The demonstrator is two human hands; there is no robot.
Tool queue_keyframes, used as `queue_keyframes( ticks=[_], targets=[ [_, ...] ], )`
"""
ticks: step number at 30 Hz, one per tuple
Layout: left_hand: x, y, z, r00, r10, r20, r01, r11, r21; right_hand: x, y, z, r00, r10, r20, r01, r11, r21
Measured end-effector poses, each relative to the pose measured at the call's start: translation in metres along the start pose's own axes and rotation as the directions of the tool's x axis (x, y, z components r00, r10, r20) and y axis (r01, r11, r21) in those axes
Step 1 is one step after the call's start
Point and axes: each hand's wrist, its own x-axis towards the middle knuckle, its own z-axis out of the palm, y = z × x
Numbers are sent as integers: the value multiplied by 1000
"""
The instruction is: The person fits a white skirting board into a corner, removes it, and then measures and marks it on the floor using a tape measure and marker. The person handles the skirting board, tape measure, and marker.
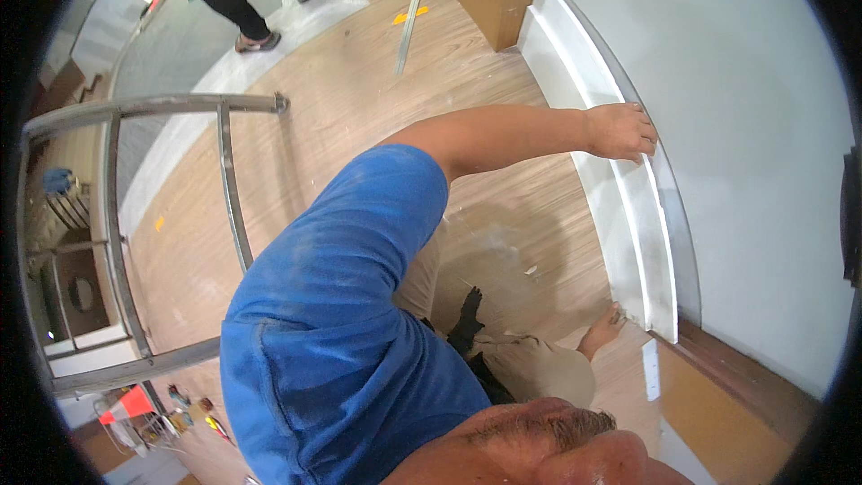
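Metal frame (231, 180) standing at left. Left hand (620, 132) is resting on the white board (630, 216), fingers curling over its top edge; cannot tell if clamping. Board is lining the wall (745, 171) foot: placed, seemingly not yet fixed. Beyond its near end, brown strip (714, 357) is lying uncovered. Right hand isn't showing.

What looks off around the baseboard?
Pale smudges and a small white scrap on the wood floor, left of the white baseboard; they look like stray dust and debris against the planks.
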Motion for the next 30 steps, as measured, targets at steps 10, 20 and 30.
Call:
queue_keyframes(
  ticks=[10,20,30],
  targets=[
    [-73,-45,-25,943,-334,14,333,942,43,-48,-4,-43,983,183,17,-137,789,-598],
    [-76,-58,-42,848,-530,21,530,844,-81,-92,-58,-63,859,439,264,-96,644,-759],
    [-85,-72,-53,769,-631,99,638,755,-151,-107,-88,-62,789,513,338,-14,566,-824]
  ],
)
